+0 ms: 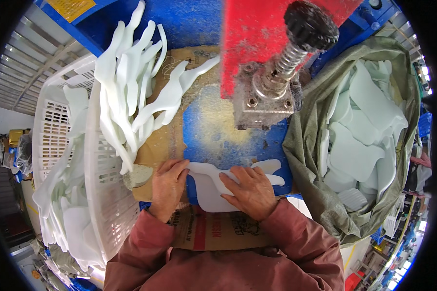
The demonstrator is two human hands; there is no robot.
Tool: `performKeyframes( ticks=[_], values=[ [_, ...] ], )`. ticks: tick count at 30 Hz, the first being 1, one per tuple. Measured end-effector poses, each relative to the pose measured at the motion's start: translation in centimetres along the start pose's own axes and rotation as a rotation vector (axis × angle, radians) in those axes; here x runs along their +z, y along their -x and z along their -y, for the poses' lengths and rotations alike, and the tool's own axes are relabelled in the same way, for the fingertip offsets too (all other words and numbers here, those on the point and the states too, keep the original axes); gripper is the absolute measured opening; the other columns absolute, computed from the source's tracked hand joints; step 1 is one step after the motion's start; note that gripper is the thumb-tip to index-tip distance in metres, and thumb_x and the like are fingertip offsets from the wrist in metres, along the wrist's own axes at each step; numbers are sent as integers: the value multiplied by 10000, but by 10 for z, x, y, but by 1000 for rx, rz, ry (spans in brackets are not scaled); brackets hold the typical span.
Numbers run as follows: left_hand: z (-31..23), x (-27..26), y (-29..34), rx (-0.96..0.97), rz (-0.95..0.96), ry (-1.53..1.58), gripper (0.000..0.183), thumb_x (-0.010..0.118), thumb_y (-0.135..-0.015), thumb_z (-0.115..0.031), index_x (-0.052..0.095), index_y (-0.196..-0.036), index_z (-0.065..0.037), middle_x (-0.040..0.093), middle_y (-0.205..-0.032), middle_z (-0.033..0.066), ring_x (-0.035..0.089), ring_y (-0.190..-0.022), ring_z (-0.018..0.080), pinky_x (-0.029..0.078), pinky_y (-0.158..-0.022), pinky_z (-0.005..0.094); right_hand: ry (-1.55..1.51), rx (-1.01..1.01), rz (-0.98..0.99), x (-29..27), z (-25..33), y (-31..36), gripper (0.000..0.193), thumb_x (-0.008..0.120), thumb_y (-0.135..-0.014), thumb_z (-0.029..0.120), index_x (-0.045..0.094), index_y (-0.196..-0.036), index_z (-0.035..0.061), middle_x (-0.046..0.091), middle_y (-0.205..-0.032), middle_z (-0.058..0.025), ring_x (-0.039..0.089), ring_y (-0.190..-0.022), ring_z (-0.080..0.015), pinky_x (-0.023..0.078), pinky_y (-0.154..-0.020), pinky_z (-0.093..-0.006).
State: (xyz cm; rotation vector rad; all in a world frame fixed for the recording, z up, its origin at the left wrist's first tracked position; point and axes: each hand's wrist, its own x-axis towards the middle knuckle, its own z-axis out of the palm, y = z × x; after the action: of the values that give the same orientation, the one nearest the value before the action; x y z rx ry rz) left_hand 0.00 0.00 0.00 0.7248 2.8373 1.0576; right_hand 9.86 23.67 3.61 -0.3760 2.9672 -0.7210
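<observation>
The left hand [169,186] has its fingers [172,166] bunched together, the tips touching the left end of a flat, curved white piece [208,189] — whether they pinch it or simply rest there, I can't tell. The right hand [251,191] has its fingers [237,182] somewhat spread and laid over the right part of that same piece, not wrapped round it. So the piece sits between and under the fingers, across the near side of a blue work surface [204,150].

Just left of the left fingers there's a pale, powdery lump [140,175]; past it, a heap of long wavy strips [109,72], and nearer, a white basket [114,194] with more inside. Ahead of the right fingers, well apart from them, I see a metal block [264,109] beside a red housing [252,43] — yellowish dust [223,119] lies between. Off to their right, a green-grey sack [301,150] gapes, full of broad whitish pieces [366,116]
</observation>
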Motion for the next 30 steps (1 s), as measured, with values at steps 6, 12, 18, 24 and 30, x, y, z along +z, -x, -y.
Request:
performKeyframes(
  ticks=[6, 12, 18, 24, 30],
  values=[
    [2, 1, -3, 39, -2, -17, 239, 749, -827, 13, 768, -1058, -51, 723, -1012, 122, 669, -959, 350, 547, -867, 434, 5, -30, -81, 6, -5, -4, 472, 806, -779, 255, 684, -1205, 91, 573, -1122, -84, 601, -986, -278, 464, -851, -426],
    [7, 2, -3, 21, 44, 5, 241, 736, -859, -11, 769, -1093, -56, 723, -1047, 136, 672, -992, 368, 546, -878, 429, 15, 22, 30, 8, -7, -4, 477, 804, -838, 255, 674, -1275, 114, 549, -1232, -102, 583, -1105, -293, 461, -973, -485],
    [9, -12, -7, -16, 76, 33, 296, 708, -866, 13, 749, -1153, -45, 709, -1089, 149, 673, -1003, 366, 551, -886, 439, 54, 17, 50, 9, -7, -7, 474, 808, -827, 246, 682, -1265, 117, 547, -1170, -87, 580, -1070, -286, 457, -958, -472],
    [-32, -7, -9, 183, 107, -4, 271, 715, -870, -24, 719, -1138, -67, 696, -1058, 130, 677, -969, 355, 571, -828, 438, 134, 2, 92, 10, -6, -11, 452, 798, -822, 261, 690, -1238, 122, 553, -1139, -81, 575, -1053, -277, 450, -937, -442],
    [-53, 25, -16, 126, 234, -52, 172, 743, -860, -82, 678, -1018, -67, 642, -952, 102, 670, -932, 353, 564, -756, 466, 132, 20, 37, -1, -8, -2, 429, 771, -842, 265, 693, -1241, 128, 593, -1158, -95, 603, -1042, -288, 458, -921, -435]
  ],
)
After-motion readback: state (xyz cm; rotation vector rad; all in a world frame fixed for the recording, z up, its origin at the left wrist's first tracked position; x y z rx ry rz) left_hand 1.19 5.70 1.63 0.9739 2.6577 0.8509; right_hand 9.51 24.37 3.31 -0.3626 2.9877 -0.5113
